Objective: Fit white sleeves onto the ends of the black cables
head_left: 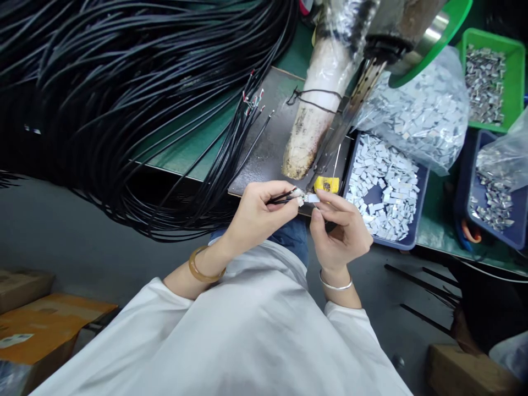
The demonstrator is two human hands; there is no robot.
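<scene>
My left hand [264, 212] pinches the end of a thin black cable [284, 197] between thumb and fingers, with something white on the fingertips. My right hand [340, 228] is closed on a small flat white connector [312, 198] by its end. The connector and the cable end meet between the two hands, but whether they are joined is too small to tell. Just beyond my fingers lies a yellow block [326, 184] on the dark board [270, 146]. Above it, the stained tip of a white wrapped tube [303, 148] points down toward my hands.
Black cables [136, 71] are heaped at left, several with stripped coloured wires [252, 102] on the board. A blue tray [418, 220] of white connectors stands right, below a clear bag [416, 115] of more. Beyond are a green bin [515, 82] and another blue tray [490, 234] with metal parts.
</scene>
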